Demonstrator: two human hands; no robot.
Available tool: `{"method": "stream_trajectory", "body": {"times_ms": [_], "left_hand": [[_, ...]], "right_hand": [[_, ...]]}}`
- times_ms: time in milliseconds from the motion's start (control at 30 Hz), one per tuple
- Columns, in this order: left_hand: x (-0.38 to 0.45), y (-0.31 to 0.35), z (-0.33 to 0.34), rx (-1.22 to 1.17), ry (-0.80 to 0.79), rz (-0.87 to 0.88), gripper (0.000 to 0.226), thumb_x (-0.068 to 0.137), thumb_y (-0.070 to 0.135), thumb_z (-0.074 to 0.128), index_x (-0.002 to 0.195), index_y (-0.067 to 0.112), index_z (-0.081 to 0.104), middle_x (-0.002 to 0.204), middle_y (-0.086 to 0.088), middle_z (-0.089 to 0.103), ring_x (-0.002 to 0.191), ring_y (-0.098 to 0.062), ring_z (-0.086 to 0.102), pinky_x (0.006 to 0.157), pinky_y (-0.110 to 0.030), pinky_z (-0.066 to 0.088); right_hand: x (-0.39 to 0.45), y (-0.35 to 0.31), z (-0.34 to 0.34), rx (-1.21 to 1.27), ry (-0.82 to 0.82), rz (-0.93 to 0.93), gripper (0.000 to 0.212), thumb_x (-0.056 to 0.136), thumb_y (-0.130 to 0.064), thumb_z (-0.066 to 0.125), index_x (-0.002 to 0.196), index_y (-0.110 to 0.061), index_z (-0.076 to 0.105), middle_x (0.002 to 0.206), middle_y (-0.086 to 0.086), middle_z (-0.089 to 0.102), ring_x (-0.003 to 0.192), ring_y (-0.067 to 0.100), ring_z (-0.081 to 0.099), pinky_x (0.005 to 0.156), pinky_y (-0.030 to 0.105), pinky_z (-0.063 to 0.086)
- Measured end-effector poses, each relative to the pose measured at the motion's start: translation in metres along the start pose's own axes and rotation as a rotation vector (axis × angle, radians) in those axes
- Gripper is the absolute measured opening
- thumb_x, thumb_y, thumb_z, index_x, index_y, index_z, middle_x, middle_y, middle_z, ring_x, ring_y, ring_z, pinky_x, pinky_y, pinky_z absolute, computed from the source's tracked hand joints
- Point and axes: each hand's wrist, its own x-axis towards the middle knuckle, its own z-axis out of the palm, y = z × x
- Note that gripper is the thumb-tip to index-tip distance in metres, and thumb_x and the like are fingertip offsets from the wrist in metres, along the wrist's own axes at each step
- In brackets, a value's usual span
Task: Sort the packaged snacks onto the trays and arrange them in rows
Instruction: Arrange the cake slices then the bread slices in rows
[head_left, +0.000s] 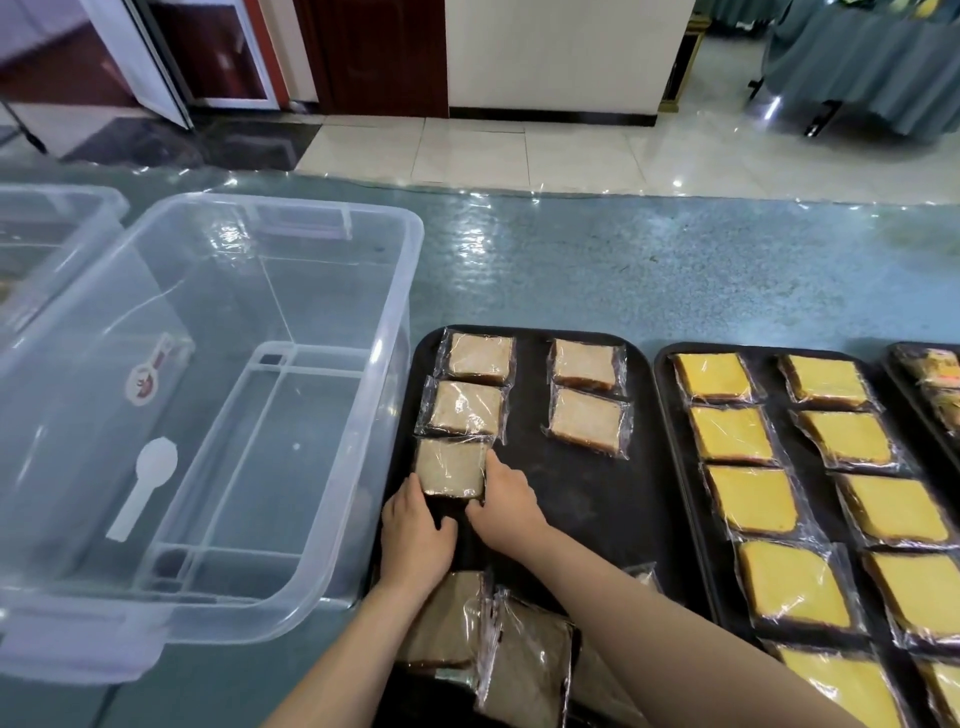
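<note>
A black tray (587, 499) holds wrapped brown cake slices in two columns. Both my hands hold the third slice (451, 467) of the left column, flat on the tray. My left hand (415, 535) touches its near left corner. My right hand (506, 506) lies along its right edge with the fingertips against the wrapper. Under my forearms, loose brown slices (524, 670) lie heaped at the near end of the tray. A second black tray (675, 415) to the right carries yellow cake slices (753, 499) in two rows.
A large clear plastic bin (218, 415) with a white scoop inside stands left of the brown tray. Another clear bin (47, 234) sits at the far left. A third tray (930, 384) shows at the right edge. Teal table cover stretches beyond the trays.
</note>
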Motion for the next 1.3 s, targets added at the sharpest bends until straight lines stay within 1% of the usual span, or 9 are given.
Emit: {"method": "stream_trajectory", "body": {"times_ms": [133, 233, 400, 567, 667, 900, 1000, 1100, 1300], "left_hand": [[0.003, -0.004, -0.002, 0.087, -0.018, 0.050, 0.078, 0.090, 0.021, 0.059, 0.153, 0.005, 0.017, 0.159, -0.014, 0.022, 0.145, -0.029, 0.022, 0.120, -0.036, 0.019], [-0.001, -0.004, -0.002, 0.156, -0.008, 0.093, 0.080, 0.091, 0.024, 0.058, 0.155, 0.010, 0.013, 0.162, -0.011, 0.011, 0.148, -0.027, 0.015, 0.120, -0.036, 0.015], [0.004, 0.004, -0.002, 0.287, -0.032, 0.300, 0.067, 0.094, 0.029, 0.052, 0.154, 0.024, 0.023, 0.162, -0.003, 0.016, 0.149, -0.025, 0.012, 0.121, -0.039, 0.014], [0.007, 0.006, 0.005, 0.412, -0.117, 0.348, 0.063, 0.092, 0.051, 0.019, 0.152, 0.036, 0.021, 0.163, 0.002, 0.013, 0.149, -0.024, 0.008, 0.119, -0.048, 0.010], [0.005, 0.004, 0.007, 0.463, -0.139, 0.358, 0.071, 0.085, 0.056, 0.005, 0.152, 0.040, 0.017, 0.163, 0.005, 0.010, 0.150, -0.023, 0.006, 0.119, -0.048, 0.004], [0.006, 0.009, 0.005, 0.499, -0.158, 0.355, 0.074, 0.083, 0.057, 0.004, 0.153, 0.039, 0.017, 0.164, 0.003, 0.009, 0.150, -0.024, 0.005, 0.119, -0.048, 0.002], [0.002, 0.011, 0.002, 0.482, -0.129, 0.362, 0.068, 0.089, 0.055, 0.011, 0.153, 0.034, 0.021, 0.163, 0.001, 0.014, 0.150, -0.023, 0.007, 0.119, -0.042, 0.000], [-0.005, 0.017, 0.000, 0.399, -0.128, 0.421, 0.056, 0.099, 0.041, 0.036, 0.152, 0.028, 0.026, 0.161, 0.002, 0.018, 0.149, -0.019, 0.008, 0.119, -0.035, -0.001], [-0.018, 0.032, -0.001, 0.071, -0.190, 0.555, 0.037, 0.095, 0.020, 0.052, 0.131, 0.027, 0.054, 0.134, 0.016, 0.050, 0.129, 0.000, 0.039, 0.114, -0.023, 0.029]], "right_hand": [[0.005, 0.006, 0.004, 0.140, -0.004, 0.006, 0.057, 0.078, -0.022, 0.052, 0.133, -0.023, 0.041, 0.122, 0.002, 0.057, 0.118, 0.028, 0.051, 0.101, 0.041, 0.041], [-0.001, 0.016, -0.007, 0.155, 0.036, 0.057, 0.066, 0.090, -0.022, 0.055, 0.149, -0.012, 0.027, 0.146, 0.009, 0.039, 0.137, 0.029, 0.032, 0.113, 0.039, 0.029], [0.014, 0.061, -0.045, -0.144, 0.219, 0.067, 0.070, 0.094, -0.025, 0.049, 0.153, -0.011, 0.014, 0.161, 0.011, 0.011, 0.147, 0.030, 0.010, 0.119, 0.043, 0.014], [0.026, 0.096, -0.066, -0.411, 0.147, 0.043, 0.068, 0.098, -0.032, 0.043, 0.155, -0.019, 0.006, 0.162, 0.015, -0.002, 0.148, 0.035, -0.003, 0.121, 0.046, 0.006], [0.030, 0.105, -0.069, -0.439, 0.125, 0.013, 0.067, 0.100, -0.037, 0.039, 0.155, -0.022, 0.006, 0.162, 0.014, -0.001, 0.149, 0.035, -0.003, 0.120, 0.046, 0.004], [0.037, 0.109, -0.074, -0.436, 0.141, 0.004, 0.065, 0.099, -0.039, 0.039, 0.154, -0.022, 0.010, 0.162, 0.014, 0.004, 0.149, 0.034, 0.000, 0.122, 0.046, 0.007], [0.026, 0.107, -0.075, -0.381, 0.164, 0.008, 0.065, 0.099, -0.037, 0.041, 0.155, -0.021, 0.011, 0.162, 0.012, 0.007, 0.149, 0.031, 0.003, 0.122, 0.043, 0.008], [0.002, 0.108, -0.073, -0.290, 0.177, -0.009, 0.065, 0.098, -0.036, 0.046, 0.154, -0.020, 0.017, 0.161, 0.007, 0.017, 0.149, 0.025, 0.011, 0.122, 0.040, 0.012], [-0.067, 0.131, -0.070, -0.137, 0.139, -0.009, 0.045, 0.097, -0.031, 0.052, 0.140, -0.021, 0.044, 0.139, -0.004, 0.047, 0.132, 0.013, 0.039, 0.113, 0.030, 0.031]]}}
